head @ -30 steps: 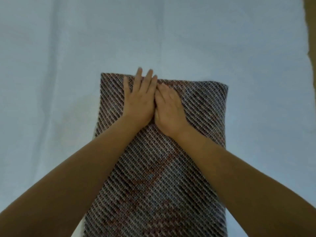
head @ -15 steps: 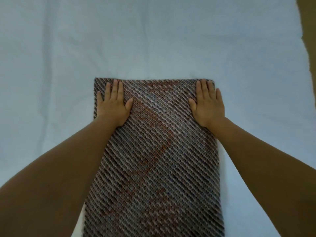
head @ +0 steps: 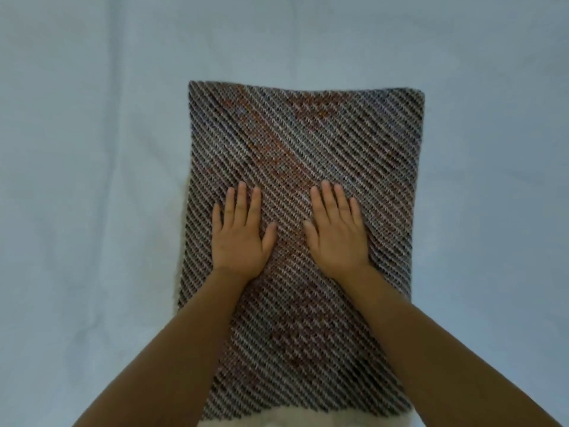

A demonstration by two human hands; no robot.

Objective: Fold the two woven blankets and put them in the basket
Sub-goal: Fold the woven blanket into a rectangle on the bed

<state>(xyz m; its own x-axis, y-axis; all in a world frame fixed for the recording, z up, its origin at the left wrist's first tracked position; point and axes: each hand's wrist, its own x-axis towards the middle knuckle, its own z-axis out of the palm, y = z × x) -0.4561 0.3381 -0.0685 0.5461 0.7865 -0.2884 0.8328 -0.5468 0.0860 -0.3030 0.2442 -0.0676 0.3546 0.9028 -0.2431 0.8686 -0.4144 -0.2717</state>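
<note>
On the pale blue sheet [head: 92,149] that covers the surface in front of us lies one woven blanket [head: 308,134], folded into a long rectangle running away from us. We rest both hands flat on its middle: the left hand [head: 241,235] and the right hand [head: 337,234] sit side by side, a little apart, palms down with fingers stretched out and gripping nothing.

We judge this blanket to be partly folded. Its far edge looks straight and its two far corners are square, while a pale fuzzy strip [head: 181,241] shows just past its left edge and along the near edge, which may be the blanket's underside or a layer beneath; we cannot tell which. At this length it probably needs at least one more fold, far end toward near end, before it goes anywhere.

We see neither the second blanket nor the basket, so those steps look to be ahead of us, as far as this view shows.

Around the blanket the sheet is bare on the left, the right and beyond the far edge, giving us free room to lift and turn the cloth. Nothing stands near its edges to snag it.
</note>
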